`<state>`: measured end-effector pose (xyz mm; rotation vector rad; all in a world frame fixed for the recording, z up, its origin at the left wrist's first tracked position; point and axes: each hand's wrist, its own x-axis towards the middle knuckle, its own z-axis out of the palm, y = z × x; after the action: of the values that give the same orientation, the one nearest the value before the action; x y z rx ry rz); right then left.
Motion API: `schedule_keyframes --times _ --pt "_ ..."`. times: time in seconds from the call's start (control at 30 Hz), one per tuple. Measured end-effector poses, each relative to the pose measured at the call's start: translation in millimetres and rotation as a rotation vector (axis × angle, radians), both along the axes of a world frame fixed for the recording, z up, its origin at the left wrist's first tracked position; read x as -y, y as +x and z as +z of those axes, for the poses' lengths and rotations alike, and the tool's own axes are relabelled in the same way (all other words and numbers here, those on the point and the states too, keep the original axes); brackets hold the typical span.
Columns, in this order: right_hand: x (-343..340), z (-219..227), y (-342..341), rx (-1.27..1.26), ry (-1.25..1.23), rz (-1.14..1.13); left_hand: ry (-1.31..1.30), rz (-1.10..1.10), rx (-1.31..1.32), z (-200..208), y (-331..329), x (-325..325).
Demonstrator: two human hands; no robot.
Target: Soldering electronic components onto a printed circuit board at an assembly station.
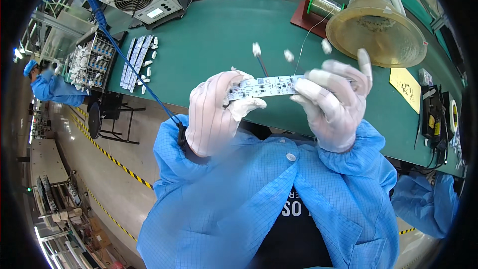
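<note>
"Circuit board [269, 86], held between your two hands: what could go wrong with it?"

"A slip, I'd judge. My left hand [214, 104] is closed around the board's left end. My right hand [333, 102] has its fingers over the board's right end, too blurred for me to tell whether they pinch or only touch. If my left glove slid, the board could tilt and strike the green mat [214, 35] beneath it, chipping components."

"Anything near it that might catch?"

"Just beyond the board, a two-wire lead [263, 66] rises to a white connector [256, 49]; I can't tell whether it's attached. If so, a tug could strain its joints. Farther beyond and right of the board, thin solder wire [304, 45] runs down from its spool [324, 7], and a careless finger could snag that."
</note>
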<state>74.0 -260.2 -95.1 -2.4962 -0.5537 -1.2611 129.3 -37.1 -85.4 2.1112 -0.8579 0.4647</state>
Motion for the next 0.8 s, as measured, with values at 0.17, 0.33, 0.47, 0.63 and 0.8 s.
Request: schedule_keyframes --times 0.17,0.33,0.47,0.63,0.8 --pt "30 13 -12 0.263 0.287 -0.012 -0.049 0.049 0.031 1 2 -18" --pt "43 7 -30 -0.519 0.909 0.287 -0.103 -0.044 -0.074 -2 0 -22" --pt "46 7 -40 -0.63 0.795 0.157 -0.035 -0.087 -0.069 1 -1 -15" --pt "47 10 -42 -0.716 0.763 0.089 -0.2 -0.088 -0.32 4 -8 -6" --pt "44 2 -43 -0.752 1.171 0.23 -0.209 -0.066 -0.41 7 -14 -4"
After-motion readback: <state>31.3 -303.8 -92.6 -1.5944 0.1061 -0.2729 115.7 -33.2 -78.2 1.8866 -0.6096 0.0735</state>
